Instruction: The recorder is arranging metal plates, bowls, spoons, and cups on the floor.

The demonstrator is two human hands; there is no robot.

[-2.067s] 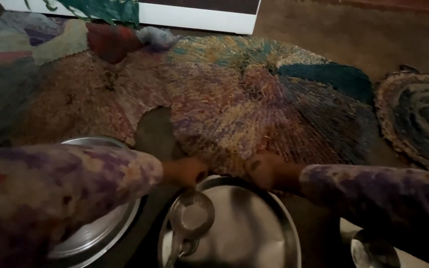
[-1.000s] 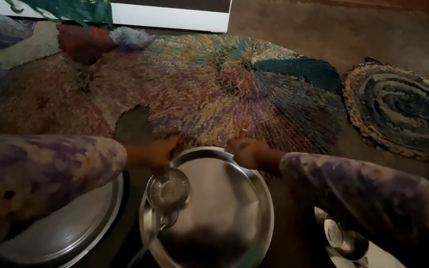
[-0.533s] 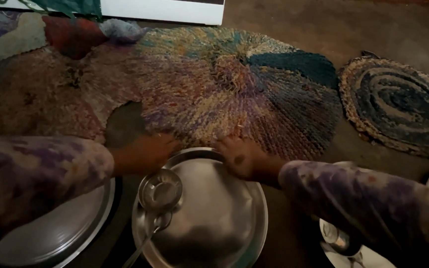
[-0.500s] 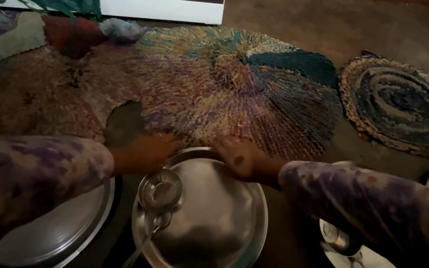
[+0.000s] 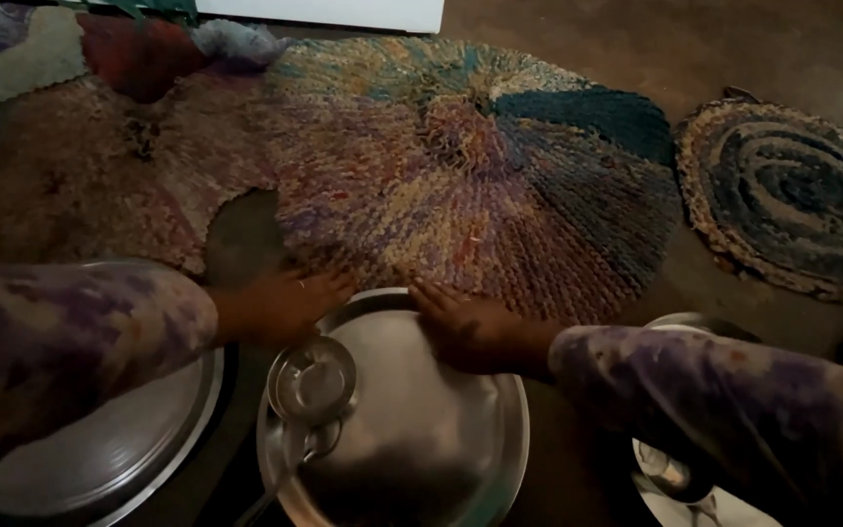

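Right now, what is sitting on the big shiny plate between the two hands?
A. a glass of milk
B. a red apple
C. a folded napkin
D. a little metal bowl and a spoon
D. On the steel plate a little metal bowl sits near the left hand, with a spoon lying below it; the right hand rests on the plate's far rim.

second steel plate (image 5: pixel 109 459): sleeve hides most | spoon (image 5: pixel 280 488): handle cut off by bottom edge
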